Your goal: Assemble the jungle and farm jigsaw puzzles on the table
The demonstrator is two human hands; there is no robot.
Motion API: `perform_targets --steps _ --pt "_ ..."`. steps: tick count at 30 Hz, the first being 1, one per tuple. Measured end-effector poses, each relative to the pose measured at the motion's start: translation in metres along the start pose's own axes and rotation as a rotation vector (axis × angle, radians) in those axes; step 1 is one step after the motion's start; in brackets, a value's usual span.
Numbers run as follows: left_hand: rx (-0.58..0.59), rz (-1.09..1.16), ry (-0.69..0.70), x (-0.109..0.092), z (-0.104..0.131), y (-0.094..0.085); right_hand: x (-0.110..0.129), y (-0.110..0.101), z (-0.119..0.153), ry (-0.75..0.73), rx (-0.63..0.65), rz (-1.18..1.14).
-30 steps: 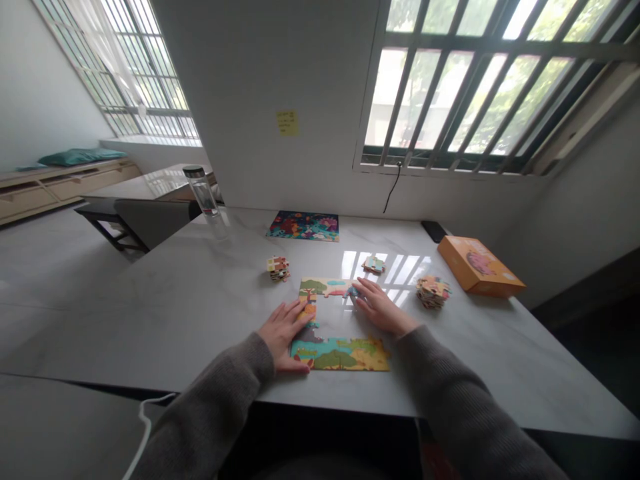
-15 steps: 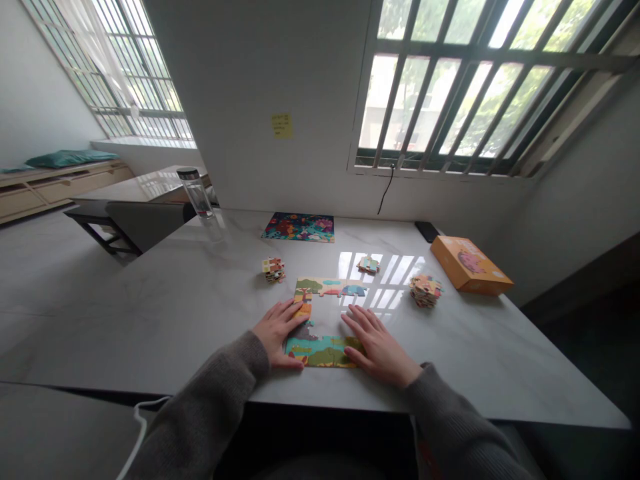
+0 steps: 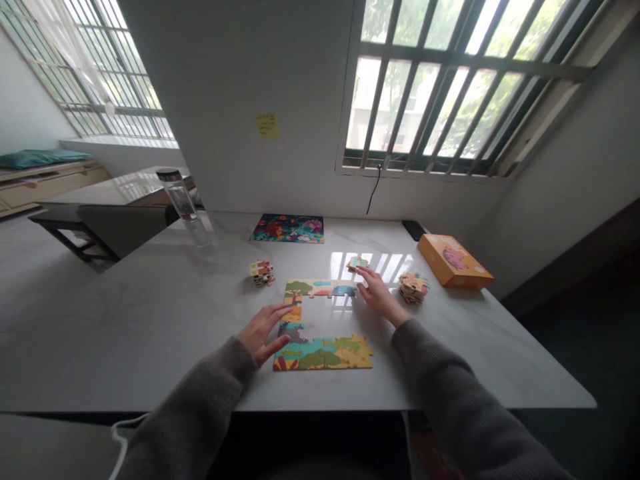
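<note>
A partly joined jigsaw puzzle (image 3: 325, 355) lies in front of me, with top, left and bottom strips around a bare middle. My left hand (image 3: 261, 331) rests at its left edge, fingers spread over the pieces and thumb apart. My right hand (image 3: 381, 299) reaches past the puzzle's upper right corner. Its fingers are stretched out, the tips at the near edge of a small stack of puzzle pieces (image 3: 357, 262); whether they touch it I cannot tell. A bigger pile of pieces (image 3: 413, 287) sits right of that hand, and another stack (image 3: 262, 272) stands beyond my left hand.
At the back of the white table (image 3: 150, 320) lies a dark, colourful picture sheet (image 3: 287, 228). An orange box (image 3: 455, 261) and a black phone (image 3: 413, 231) are at the right. A clear bottle (image 3: 179, 197) stands at the far left edge.
My right hand has left the puzzle's lower right part and moved forward to the small stack. My left hand stays at the left edge, its thumb shifted up. The view has turned slightly right.
</note>
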State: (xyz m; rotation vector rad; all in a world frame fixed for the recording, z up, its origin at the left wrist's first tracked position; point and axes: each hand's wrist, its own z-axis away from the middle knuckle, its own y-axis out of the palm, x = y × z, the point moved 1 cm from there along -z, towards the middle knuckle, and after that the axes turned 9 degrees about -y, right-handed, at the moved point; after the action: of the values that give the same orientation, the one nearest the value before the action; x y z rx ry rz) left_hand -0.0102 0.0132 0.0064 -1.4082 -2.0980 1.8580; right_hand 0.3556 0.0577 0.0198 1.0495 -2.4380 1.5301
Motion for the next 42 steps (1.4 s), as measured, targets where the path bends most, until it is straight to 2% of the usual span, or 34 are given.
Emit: perform_targets --steps 3,7,15,21,24,27,30,34,36,38,40,42 --pt "-0.014 0.016 -0.01 0.0 0.0 0.001 -0.025 0.006 -0.023 0.121 -0.063 0.08" --pt "-0.029 0.018 -0.027 -0.001 0.0 0.001 -0.04 0.015 -0.039 0.177 -0.078 0.114" --pt "-0.088 -0.005 -0.047 -0.002 0.0 0.003 -0.048 0.019 -0.042 0.226 -0.087 0.141" --pt "-0.102 -0.004 -0.041 -0.002 -0.001 0.003 -0.041 0.011 -0.039 0.244 -0.093 0.134" --pt "-0.127 0.004 -0.046 -0.005 -0.001 0.001 -0.03 0.006 -0.037 0.191 -0.098 0.079" --pt "-0.168 0.049 -0.078 -0.011 -0.005 -0.004 -0.008 0.002 -0.036 0.04 -0.132 -0.031" --pt "-0.207 0.156 -0.141 -0.02 -0.016 -0.009 0.026 0.001 -0.032 -0.092 -0.145 -0.109" --pt "-0.232 0.355 -0.27 -0.034 -0.049 -0.012 0.076 0.005 -0.023 -0.199 -0.13 -0.183" --pt "-0.213 0.491 -0.337 -0.039 -0.069 -0.009 0.094 0.008 -0.018 -0.192 -0.142 -0.19" --pt "-0.136 0.679 -0.359 -0.045 -0.087 -0.002 0.104 0.011 -0.015 -0.169 -0.156 -0.198" --pt "-0.086 0.815 -0.351 -0.048 -0.102 0.005 0.108 0.015 -0.012 -0.147 -0.165 -0.209" --pt "-0.086 0.872 -0.352 -0.047 -0.111 0.012 0.107 0.018 -0.009 -0.14 -0.141 -0.23"
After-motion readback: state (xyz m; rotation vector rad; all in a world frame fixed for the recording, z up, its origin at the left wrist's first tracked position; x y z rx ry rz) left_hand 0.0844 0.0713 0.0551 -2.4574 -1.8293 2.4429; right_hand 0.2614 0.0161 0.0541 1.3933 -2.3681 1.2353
